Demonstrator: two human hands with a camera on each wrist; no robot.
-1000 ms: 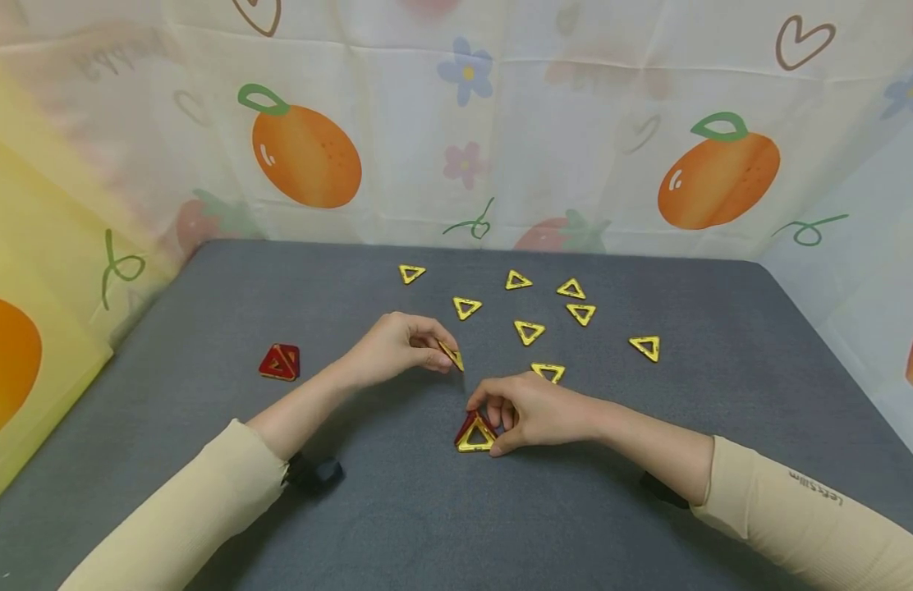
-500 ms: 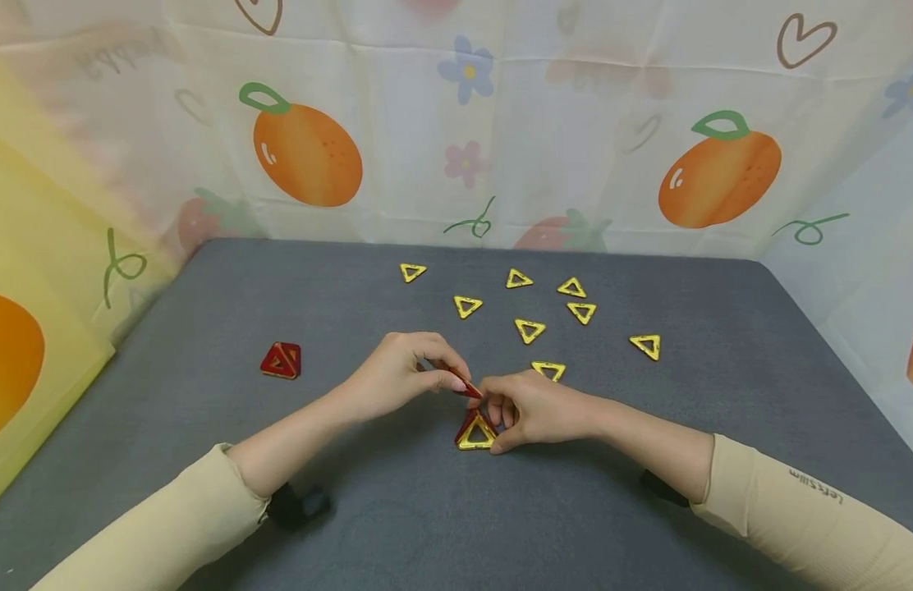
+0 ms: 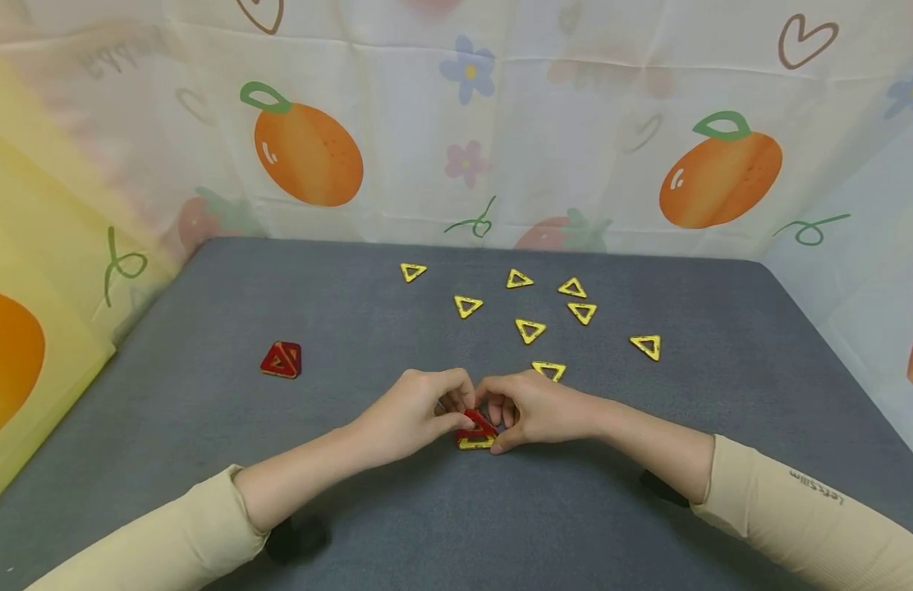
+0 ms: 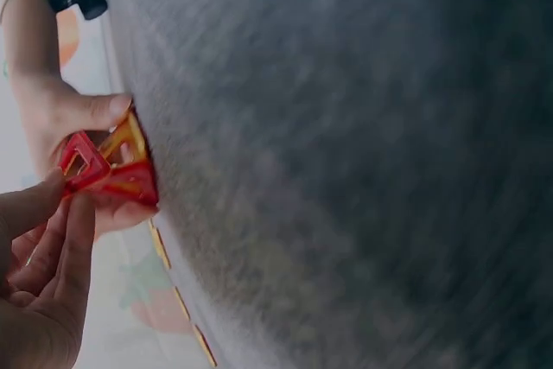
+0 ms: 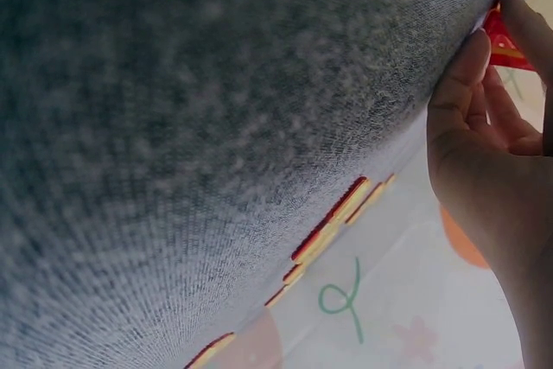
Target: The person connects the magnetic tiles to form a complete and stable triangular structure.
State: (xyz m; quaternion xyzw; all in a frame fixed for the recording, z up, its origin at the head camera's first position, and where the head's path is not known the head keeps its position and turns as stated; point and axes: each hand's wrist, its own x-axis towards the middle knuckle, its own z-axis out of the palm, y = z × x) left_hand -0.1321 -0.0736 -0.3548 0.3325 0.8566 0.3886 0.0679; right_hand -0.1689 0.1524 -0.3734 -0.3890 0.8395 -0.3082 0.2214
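Note:
My left hand [image 3: 415, 417] pinches a triangular magnetic tile [image 4: 92, 176], its red face showing, between thumb and fingers. It is tilted just over a small structure of triangular magnetic tiles [image 3: 474, 444] on the table. In the left wrist view, the structure has a standing red side and a yellow inner face. My right hand [image 3: 547, 408] holds the structure from the right, with thumb low at the front and index finger at the back. In the right wrist view, the right hand's fingers partly cover the red structure [image 5: 510, 56]. Whether the pinched tile touches it is unclear.
A red pyramid of tiles [image 3: 282, 359] stands at the left of the dark grey table [image 3: 353, 525]. Several loose triangular tiles lie yellow side up behind the hands, the nearest tile [image 3: 539, 365] just beyond the right hand. A patterned curtain [image 3: 397, 123] hangs behind.
My left hand has moved right and down, bringing its tile from beside the structure to just over it, turned from yellow side to red side showing. The right hand has stayed in place.

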